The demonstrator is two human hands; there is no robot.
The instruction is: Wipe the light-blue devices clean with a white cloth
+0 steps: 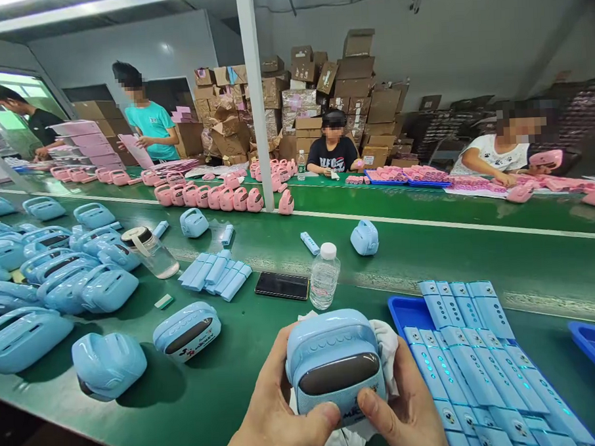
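Blue plastic fills the near side of the green table (426,243): a pale blue speaker (334,363) with a dark oval panel sits low in the middle of the view, gripped from both sides. Left hand (279,414) wraps its left end, thumb pressed on the lower front edge; right hand (407,412) clasps the right end, thumb likewise on the front. A white cloth (387,341) lies bunched behind and under the speaker, between it and the palms. Just right of the hands, a blue tray (404,308) holds rows of slim blue remotes (461,360) (some stacked above its rim). Beyond the speaker stand a clear water bottle (324,276) and, beside it, a black phone (282,285) lying flat. More blue speakers (63,279) crowd the table's left side, one (186,332) lying face-up near the left hand, and a jar (149,250) lies tipped among them. Across the table, pink speakers (217,195) stand in rows, and three people sit or stand working there before a wall of cardboard boxes (321,97).
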